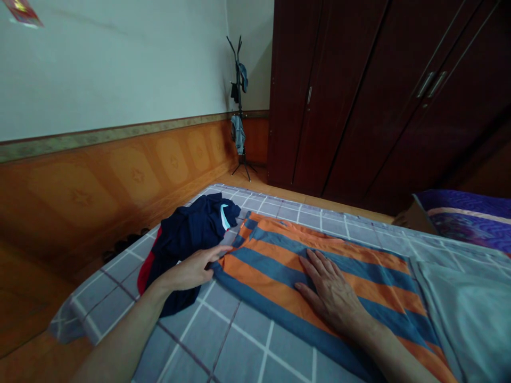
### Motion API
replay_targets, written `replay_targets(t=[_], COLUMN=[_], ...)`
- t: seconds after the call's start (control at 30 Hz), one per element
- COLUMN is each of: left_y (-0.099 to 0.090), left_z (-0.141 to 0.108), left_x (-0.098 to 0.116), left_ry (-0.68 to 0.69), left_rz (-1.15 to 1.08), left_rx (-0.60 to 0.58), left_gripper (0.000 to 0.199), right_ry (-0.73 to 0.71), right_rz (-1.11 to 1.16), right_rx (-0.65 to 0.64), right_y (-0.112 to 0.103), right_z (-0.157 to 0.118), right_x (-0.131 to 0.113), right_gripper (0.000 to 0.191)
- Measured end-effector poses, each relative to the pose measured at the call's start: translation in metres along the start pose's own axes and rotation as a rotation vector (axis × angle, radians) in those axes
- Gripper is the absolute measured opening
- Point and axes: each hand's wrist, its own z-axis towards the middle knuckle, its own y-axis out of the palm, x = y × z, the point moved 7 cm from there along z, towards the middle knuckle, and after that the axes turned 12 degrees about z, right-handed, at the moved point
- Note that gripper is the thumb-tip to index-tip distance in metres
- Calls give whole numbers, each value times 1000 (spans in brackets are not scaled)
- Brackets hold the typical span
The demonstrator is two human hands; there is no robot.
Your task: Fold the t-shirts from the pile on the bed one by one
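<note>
An orange and grey-blue striped shirt (275, 266) lies spread on the bed, its long near edge folded along a grey-blue strip. My left hand (195, 270) is closed on the shirt's left corner, thumb and fingers pinching the cloth. Flat on the middle of the stripes rests my right hand (329, 290), palm down with its fingers stretched out. Just beyond my left hand sits a crumpled navy garment (189, 229) with red parts and a pale swoosh-like mark; my left wrist covers part of it.
A grey checked sheet (247, 330) covers the bed. Pale green-grey cloth (463, 314) lies at the right. Behind stand a dark red wardrobe (343, 96) and a coat rack (239, 106) with clothes on it. Purple bedding (471, 213) is at the far right.
</note>
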Motion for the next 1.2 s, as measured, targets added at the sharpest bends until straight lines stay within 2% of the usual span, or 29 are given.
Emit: replay_targets(t=[0.17,0.33,0.47,0.63,0.7,0.9,1.03,1.13,1.2], left_y=[-7,-1,-6,-20,-22,-13,-12,-9,-13], left_z=[-1,-1,4,5,4,5,6,4,3], left_x=[-6,-11,-21,-23,-22,-23,-26,-25,-17], left_ry=[9,-30,-82,-100,-102,-46,-27,-49,-76], left_rz=[-1,15,175,510,554,373,218,366,546], left_rx=[-6,-107,10,153,170,45,9,-39,54], left_gripper=[55,42,19,18,20,22,17,16,13], right_ry=[-5,-5,-13,-7,-14,-12,-6,-9,-14], right_rz=[-16,-5,2,0,-7,-14,-21,-27,-29], right_rx=[-26,-26,-21,-10,-13,-14,-27,-33,-28], right_y=[0,0,0,1,1,1,1,1,0], right_z=[0,0,1,1,1,0,1,1,0], right_x=[-1,-1,-1,1,0,0,0,-1,-2], right_gripper=[55,55,55,54,55,54,54,54,54])
